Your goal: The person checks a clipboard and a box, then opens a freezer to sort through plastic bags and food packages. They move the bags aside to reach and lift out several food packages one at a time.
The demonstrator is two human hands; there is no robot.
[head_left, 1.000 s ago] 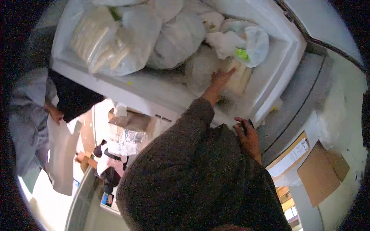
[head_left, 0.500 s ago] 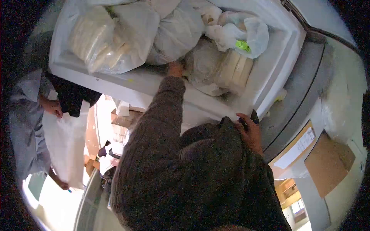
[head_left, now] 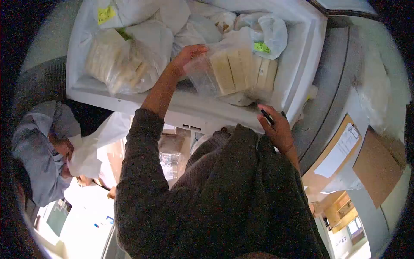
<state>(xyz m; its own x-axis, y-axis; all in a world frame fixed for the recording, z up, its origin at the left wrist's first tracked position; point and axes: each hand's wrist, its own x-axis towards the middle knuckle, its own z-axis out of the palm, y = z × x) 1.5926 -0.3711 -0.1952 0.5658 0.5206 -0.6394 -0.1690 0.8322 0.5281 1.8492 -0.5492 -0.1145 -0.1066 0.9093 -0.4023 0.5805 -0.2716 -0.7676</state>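
Note:
Inside the white chest freezer (head_left: pixel 297 73), my left hand (head_left: pixel 189 57) is closed on the edge of a clear plastic bag (head_left: pixel 200 75). Pale rectangular blocks (head_left: pixel 233 71) show through this bag. Another pack of pale blocks (head_left: pixel 264 73) lies just right of it. At the freezer's front rim, my right hand (head_left: pixel 279 131) has a black pen (head_left: pixel 267 116) between its fingers. Left of my left hand sits a clear bag of pale, flat pieces (head_left: pixel 114 64).
White bags with a yellow label (head_left: pixel 106 15) and a green label (head_left: pixel 261 46) lie further back. A person in a grey sleeve (head_left: pixel 36 146) handles white sheeting (head_left: pixel 92 151) at left. A clipboard (head_left: pixel 338 146) and cardboard (head_left: pixel 379 168) are at right.
My left hand has come up from among the bags, bringing the bag of blocks into view. My right hand still has the pen. The other person's hands and the sheeting have shifted.

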